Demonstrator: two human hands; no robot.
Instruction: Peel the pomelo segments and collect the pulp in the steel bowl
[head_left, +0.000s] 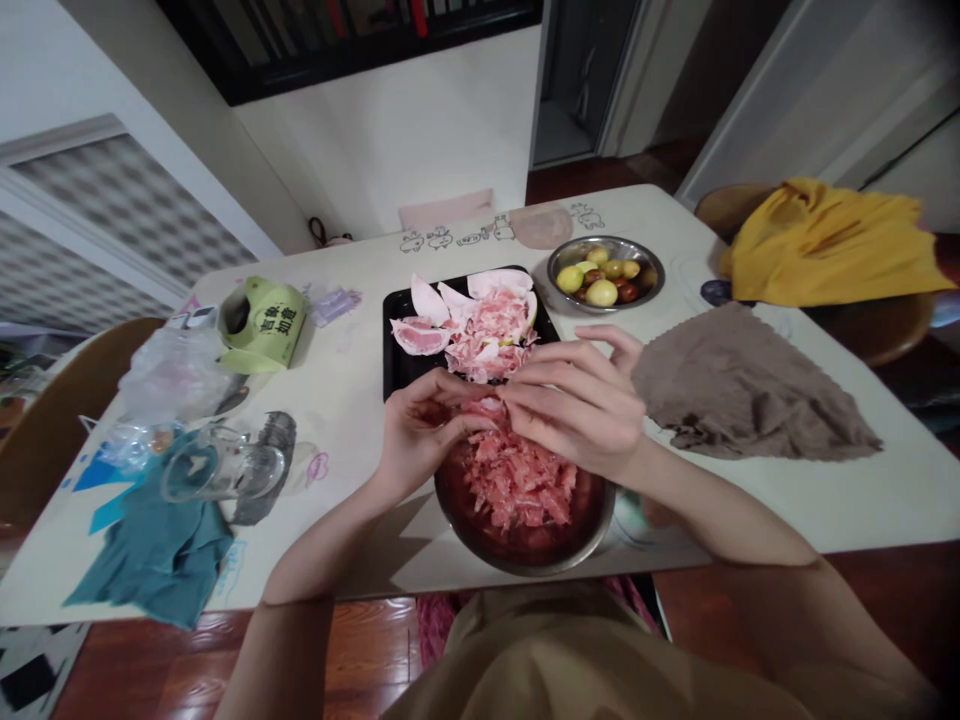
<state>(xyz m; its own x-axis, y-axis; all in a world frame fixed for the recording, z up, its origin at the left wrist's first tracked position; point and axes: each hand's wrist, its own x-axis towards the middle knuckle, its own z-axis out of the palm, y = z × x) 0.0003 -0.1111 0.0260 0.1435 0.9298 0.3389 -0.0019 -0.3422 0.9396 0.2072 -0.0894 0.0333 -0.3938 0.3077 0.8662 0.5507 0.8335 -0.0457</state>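
Observation:
Both my hands meet over a metal bowl [448, 515] that holds a heap of red pomelo flesh [521, 490]. My left hand [431, 425] pinches a pomelo segment [484, 408] between thumb and fingers. From the other side, my right hand [574, 400] closes its fingertips on the same segment, and the back of that hand hides part of it. Just beyond lies a black tray [396, 375] with thick white pomelo peel [427, 298], an unpeeled wedge [420, 337] and a pile of pinkish membrane scraps [495, 325].
A steel bowl of small fruits [606, 275] stands behind right. A brown cloth [750, 385] lies at right, near a yellow cloth [832, 245] on a chair. At left are a green packet [266, 325], a plastic bag [176, 370], a glass jug [225, 465] and a teal cloth [161, 550].

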